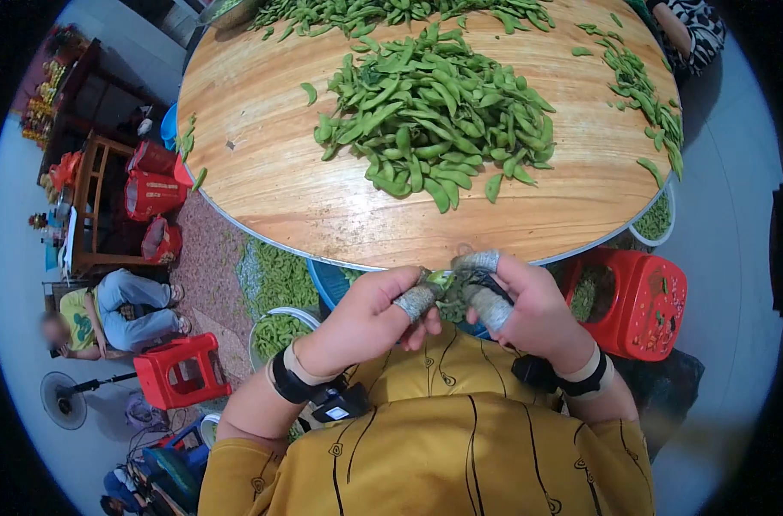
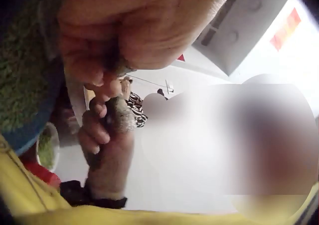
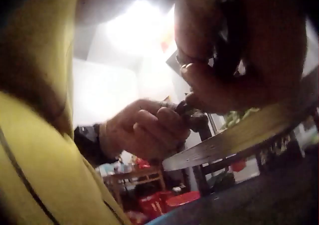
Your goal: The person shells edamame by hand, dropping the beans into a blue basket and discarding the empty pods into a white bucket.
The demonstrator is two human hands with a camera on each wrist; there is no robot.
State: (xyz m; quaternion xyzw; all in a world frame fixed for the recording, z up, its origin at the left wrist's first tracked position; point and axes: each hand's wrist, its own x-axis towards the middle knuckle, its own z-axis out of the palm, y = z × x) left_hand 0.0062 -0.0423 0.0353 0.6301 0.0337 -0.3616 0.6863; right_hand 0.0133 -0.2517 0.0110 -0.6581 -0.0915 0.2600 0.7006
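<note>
Both hands meet just off the near edge of the round wooden table [image 1: 262, 198]. The left hand [image 1: 370, 310], its thumb wrapped in grey tape, pinches a green pod [image 1: 441, 280] between thumb and fingers. From the other side the right hand [image 1: 529, 310], with grey wrapping on thumb and finger, has its fingers curled round the same pod. A large heap of green pods [image 1: 443, 112] lies on the table in front of the hands. In the left wrist view the right hand [image 2: 112, 140] is below the left; shadow hides the pod in both wrist views.
More pods [image 1: 637, 82] lie along the table's right edge. Below the table are a blue tub [image 1: 327, 282], a white bucket of pods [image 1: 280, 331] and a red stool [image 1: 658, 305]. Another red stool [image 1: 181, 370] stands at left near a seated person [image 1: 120, 314].
</note>
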